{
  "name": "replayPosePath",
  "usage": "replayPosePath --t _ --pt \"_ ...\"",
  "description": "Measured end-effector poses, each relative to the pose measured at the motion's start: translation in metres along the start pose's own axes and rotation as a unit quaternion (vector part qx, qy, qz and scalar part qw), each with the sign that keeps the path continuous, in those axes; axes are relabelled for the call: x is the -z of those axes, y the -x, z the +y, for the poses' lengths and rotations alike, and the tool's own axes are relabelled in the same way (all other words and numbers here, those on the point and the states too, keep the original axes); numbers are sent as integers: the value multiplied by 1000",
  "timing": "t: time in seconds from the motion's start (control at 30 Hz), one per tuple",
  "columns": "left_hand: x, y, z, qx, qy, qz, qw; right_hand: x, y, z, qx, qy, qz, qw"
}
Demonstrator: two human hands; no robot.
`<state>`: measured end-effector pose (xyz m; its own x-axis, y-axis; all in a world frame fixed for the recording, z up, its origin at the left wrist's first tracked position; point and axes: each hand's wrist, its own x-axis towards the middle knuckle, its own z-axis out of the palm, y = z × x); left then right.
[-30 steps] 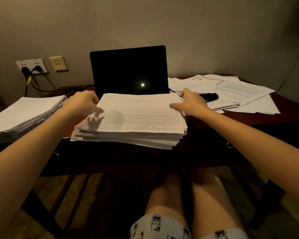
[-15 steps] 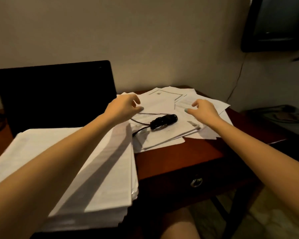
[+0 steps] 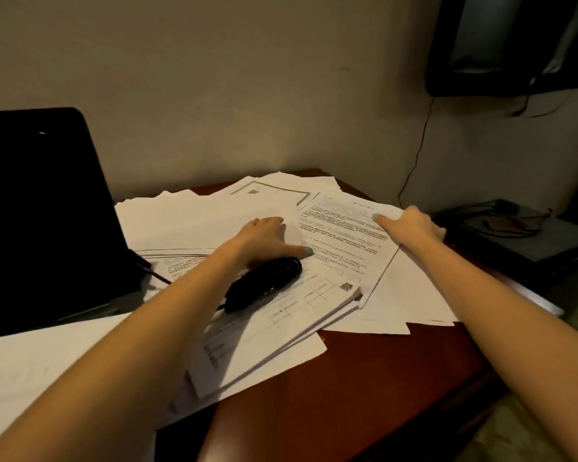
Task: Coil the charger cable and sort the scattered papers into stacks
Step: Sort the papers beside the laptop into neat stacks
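Note:
Scattered white papers (image 3: 214, 215) cover the right half of the desk. A printed sheet (image 3: 344, 241) lies on top at the right, and a thicker form stack (image 3: 281, 328) lies in front. The black coiled charger bundle (image 3: 264, 283) rests on that stack, its cable (image 3: 157, 277) running left toward the laptop. My left hand (image 3: 264, 240) lies just behind the charger, fingers slipped under a blank sheet's edge, thumb flat on the printed sheet. My right hand (image 3: 411, 225) grips the printed sheet's far right edge, thumb on top.
The open black laptop (image 3: 47, 211) stands at the left. A tall paper stack (image 3: 30, 378) fills the lower left. Bare red-brown desk (image 3: 364, 378) shows at the front right. A low grey unit (image 3: 514, 235) with dark items sits beside the desk, under a wall screen (image 3: 514, 45).
My view turned right, away from the big stack. Both hands left that stack and came down on the scattered papers, the left passing over the charger.

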<state>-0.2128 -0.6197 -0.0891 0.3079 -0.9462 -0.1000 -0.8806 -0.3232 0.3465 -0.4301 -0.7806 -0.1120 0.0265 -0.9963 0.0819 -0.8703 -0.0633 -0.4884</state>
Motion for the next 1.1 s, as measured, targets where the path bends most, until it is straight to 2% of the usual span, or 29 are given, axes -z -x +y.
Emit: replayPosePath --t 0.07,0.13,0.23,0.37,0.47,0.57,0.67,0.77,0.83,0.93,1.0,1.1 --pt "-2 -4 -6 -4 5 1 1000 -1 -4 -3 -1 -21 8 1000" --pt "-2 -6 -11 -10 18 35 999 -1 -6 -3 15 -97 32 995" --pt "-4 -5 -13 -20 17 94 995 2 -5 -4 41 -267 69 960" --pt "-10 -1 -5 -23 39 143 989 7 4 -7 68 -376 114 917" --pt "-11 2 0 -38 27 192 980 9 12 -8 68 -367 160 914" --pt "-2 6 -6 -42 87 220 971 15 16 -7 100 -319 175 926" --pt "11 5 -21 -32 92 215 972 17 16 -6 117 -334 130 926" --pt "20 8 -33 5 103 218 971 11 18 -8 101 -349 -21 931" --pt "25 9 -40 13 143 246 959 8 21 -11 92 -355 -81 927" --pt "39 11 -40 -1 205 333 920 18 28 -22 81 -436 -65 894" --pt "49 14 -37 -21 257 364 895 27 32 -25 83 -481 -48 871" --pt "61 17 -36 -32 363 377 852 28 40 -29 108 -490 -110 858"
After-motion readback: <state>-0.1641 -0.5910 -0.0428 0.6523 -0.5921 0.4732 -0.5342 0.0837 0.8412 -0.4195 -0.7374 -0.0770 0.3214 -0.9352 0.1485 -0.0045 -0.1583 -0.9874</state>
